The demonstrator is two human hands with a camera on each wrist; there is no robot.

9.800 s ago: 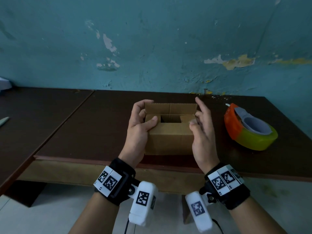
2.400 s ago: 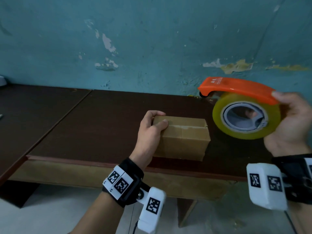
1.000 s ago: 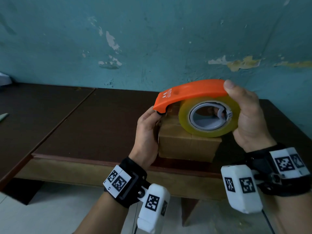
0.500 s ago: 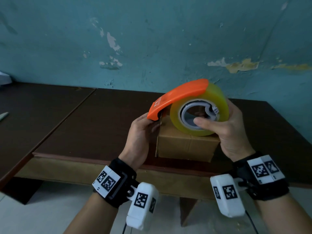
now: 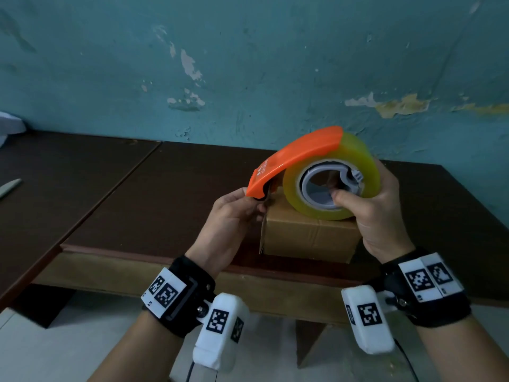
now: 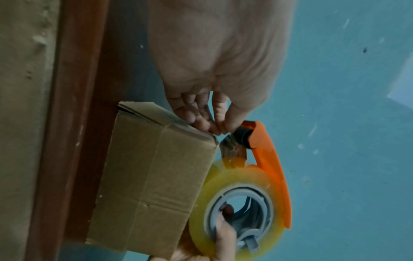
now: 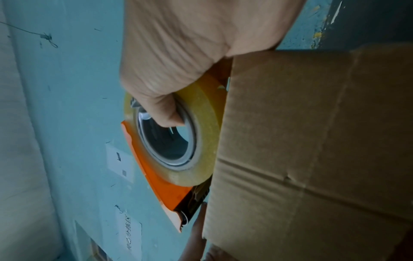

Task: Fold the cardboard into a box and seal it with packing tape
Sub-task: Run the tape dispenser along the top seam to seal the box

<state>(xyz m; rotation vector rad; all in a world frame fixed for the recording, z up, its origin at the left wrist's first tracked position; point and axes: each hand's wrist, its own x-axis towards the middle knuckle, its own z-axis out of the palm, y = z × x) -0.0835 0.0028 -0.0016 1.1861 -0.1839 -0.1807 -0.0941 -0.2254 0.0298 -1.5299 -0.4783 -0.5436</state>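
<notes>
1. The cardboard box (image 5: 308,235) already stands folded, flaps down, on the near edge of the dark wooden table (image 5: 154,205). No tape strip shows on any face in view, so I judge the folding done and the sealing only starting.

2. The right hand (image 5: 377,213) holds the tape dispenser (image 5: 327,175): its thumb hooks into the grey core and its fingers wrap behind the yellowish roll. The roll sits on or just above the box's top, toward the right end; whether it touches cannot be told.

3. The left hand (image 5: 231,216) is at the box's upper left corner, beneath the orange guard's tip. In the left wrist view its fingertips (image 6: 210,127) are bunched in a pinch just beside the cutter end, apparently on the free tape end (image 6: 232,150), a short wrinkled tab running from the roll to the cutter. Whether they actually grip the tape is hard to tell.

4. What is left, as I judge it: sticking the tape end onto the left side, drawing the dispenser across the top seam, cutting, and pressing the strip flat. The bottom seam is hidden.

5. The box lies between the two hands, below the dispenser.
</notes>
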